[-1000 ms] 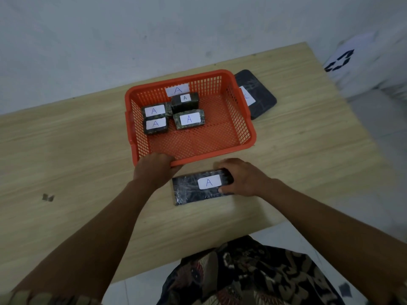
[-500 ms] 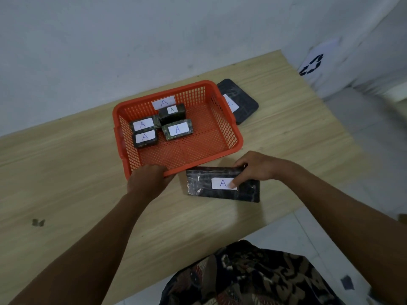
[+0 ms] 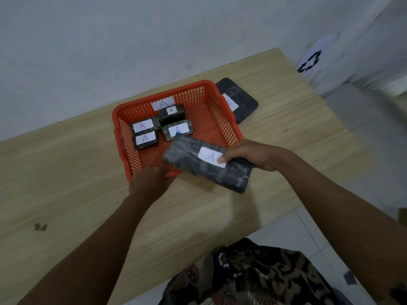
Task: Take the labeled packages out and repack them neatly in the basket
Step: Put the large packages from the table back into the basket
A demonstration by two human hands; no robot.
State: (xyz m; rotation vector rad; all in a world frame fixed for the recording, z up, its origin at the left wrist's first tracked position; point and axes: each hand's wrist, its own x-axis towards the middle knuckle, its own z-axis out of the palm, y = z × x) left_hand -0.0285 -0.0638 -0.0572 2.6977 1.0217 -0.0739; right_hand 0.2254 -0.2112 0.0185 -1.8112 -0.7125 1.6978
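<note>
With four small labelled packages (image 3: 161, 127) already lying in the orange basket (image 3: 222, 119) beyond the grip, the right hand (image 3: 253, 156) was clamped on a long flat package (image 3: 198, 167) raised over the near rim, the left hand (image 3: 149, 182) gripped that rim, and another flat package (image 3: 244, 100) remained outside on the table (image 3: 66, 172).

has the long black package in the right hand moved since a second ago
Yes. The long black package, held by the right hand, has come up off the table and now overlaps the orange basket's near rim.
</note>
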